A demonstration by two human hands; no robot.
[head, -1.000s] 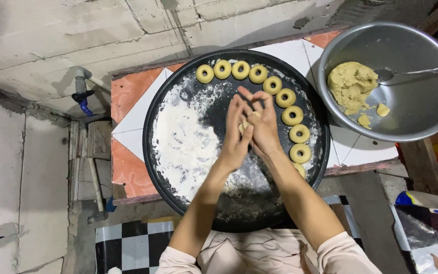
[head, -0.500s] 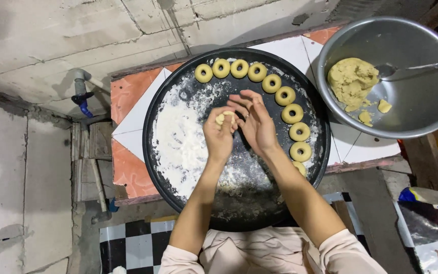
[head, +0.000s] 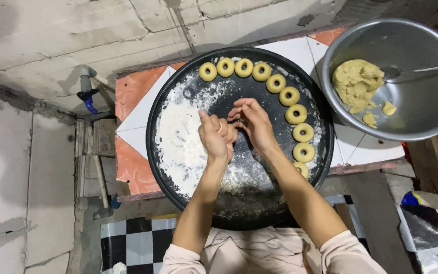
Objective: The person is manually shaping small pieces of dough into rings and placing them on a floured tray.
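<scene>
**Both hands over floured tray, shaping dough**

Left hand raised palm-in, fingers curled around a small dough piece. Right hand touching it from the right, fingertips pinching at the dough. Both forearms reaching in from below. Round black tray on tiled counter, white flour spread on its left half. Dough rings arcing along tray's top and right rim. Steel bowl at right, dough lump and spoon inside. Rough concrete wall behind, blue tap at left.
</scene>
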